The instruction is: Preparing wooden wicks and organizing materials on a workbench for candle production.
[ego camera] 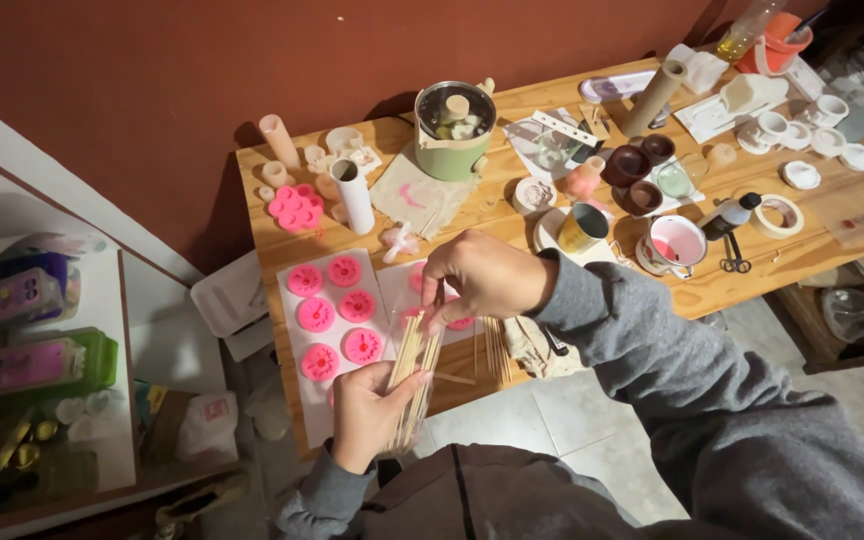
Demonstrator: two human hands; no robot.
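Observation:
My left hand (pixel 367 415) grips the lower end of a bundle of thin wooden skewers (pixel 415 375), held upright over the front edge of a wooden table (pixel 262 235). Above it, my right hand (pixel 477 280) pinches the top of the bundle with its fingertips. Several pink flower-shaped discs (pixel 337 315) lie on a white sheet (pixel 297 375) just left of my hands. More skewers (pixel 495 350) lie on the table under my right forearm.
A green pot with a glass lid (pixel 455 130) stands at the back. Around it are white and pink cylinders, a pink mould (pixel 296 207), bowls, cups, a mug with pink liquid (pixel 677 243), scissors (pixel 735 257) and a tape roll (pixel 778 215). A shelf with boxes stands left.

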